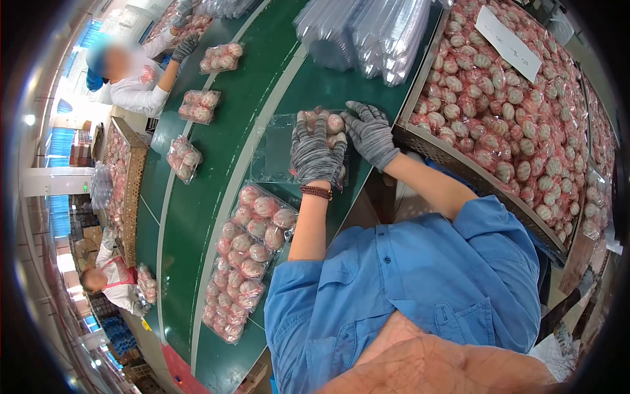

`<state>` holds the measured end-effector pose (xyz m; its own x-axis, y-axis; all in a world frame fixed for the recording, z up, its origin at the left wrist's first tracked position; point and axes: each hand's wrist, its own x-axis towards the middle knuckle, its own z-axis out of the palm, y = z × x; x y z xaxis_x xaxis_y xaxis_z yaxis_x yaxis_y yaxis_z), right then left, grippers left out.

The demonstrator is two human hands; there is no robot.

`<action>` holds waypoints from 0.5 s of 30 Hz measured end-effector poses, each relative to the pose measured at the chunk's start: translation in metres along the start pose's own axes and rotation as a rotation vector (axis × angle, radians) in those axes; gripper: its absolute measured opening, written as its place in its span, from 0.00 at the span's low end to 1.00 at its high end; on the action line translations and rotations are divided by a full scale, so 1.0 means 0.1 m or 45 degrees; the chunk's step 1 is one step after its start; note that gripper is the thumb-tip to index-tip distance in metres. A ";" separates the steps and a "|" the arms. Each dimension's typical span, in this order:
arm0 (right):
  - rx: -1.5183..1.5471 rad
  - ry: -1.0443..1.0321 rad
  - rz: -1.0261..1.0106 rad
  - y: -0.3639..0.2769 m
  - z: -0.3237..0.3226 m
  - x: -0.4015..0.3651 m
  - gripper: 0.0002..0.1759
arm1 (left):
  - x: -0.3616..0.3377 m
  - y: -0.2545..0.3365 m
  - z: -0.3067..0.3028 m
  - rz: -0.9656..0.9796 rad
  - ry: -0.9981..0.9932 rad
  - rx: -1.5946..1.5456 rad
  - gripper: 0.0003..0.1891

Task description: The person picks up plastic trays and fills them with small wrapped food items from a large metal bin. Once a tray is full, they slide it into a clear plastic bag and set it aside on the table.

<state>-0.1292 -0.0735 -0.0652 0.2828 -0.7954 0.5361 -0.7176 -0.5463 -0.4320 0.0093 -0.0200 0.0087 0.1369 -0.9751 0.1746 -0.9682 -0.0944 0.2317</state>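
My left hand [317, 152], in a striped grey glove, lies over several film-wrapped eggs [335, 123] in a clear plastic tray, its fingers stretched across them. The palm hides part of the eggs. To its left spreads the tray's clear lid [270, 154], folded open on the green surface. My right hand [371, 134], gloved alike, is at the right side of the same eggs. Its fingers are extended and slightly apart, with the tips close to the eggs; whether they touch cannot be made out.
Filled egg packs [241, 256] stand in a row near my left arm. Stacked clear trays [364, 36] lie at the far end. A big bin of wrapped eggs [499, 118] is on my right. More packs [197, 106] sit on the green belt [216, 141]; across it are co-workers [134, 82].
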 end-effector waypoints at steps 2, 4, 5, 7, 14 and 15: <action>-0.171 -0.151 -0.200 0.09 -0.15 0.01 0.23 | 0.00 0.01 -0.02 -0.013 -0.033 -0.010 0.32; -0.282 -0.286 -0.364 0.19 -0.25 0.00 0.24 | 0.01 0.00 -0.02 -0.019 -0.049 -0.029 0.31; -0.139 -0.316 -0.423 0.31 -0.25 0.05 0.24 | 0.02 0.01 -0.03 -0.036 -0.059 -0.040 0.30; 0.259 -0.340 -0.201 0.40 -0.26 0.27 0.24 | 0.02 0.04 -0.04 -0.033 -0.039 -0.015 0.30; 1.282 -0.725 0.357 0.16 0.27 0.71 0.23 | 0.03 0.00 -0.01 0.013 0.044 -0.002 0.26; 1.155 -0.698 0.220 0.18 0.35 0.68 0.22 | 0.03 0.00 0.01 0.012 0.067 -0.008 0.26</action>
<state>-0.1007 -0.1468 -0.0626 0.6318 -0.7665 0.1152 -0.0983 -0.2266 -0.9690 0.0096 -0.0231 0.0085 0.1384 -0.9640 0.2270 -0.9683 -0.0836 0.2354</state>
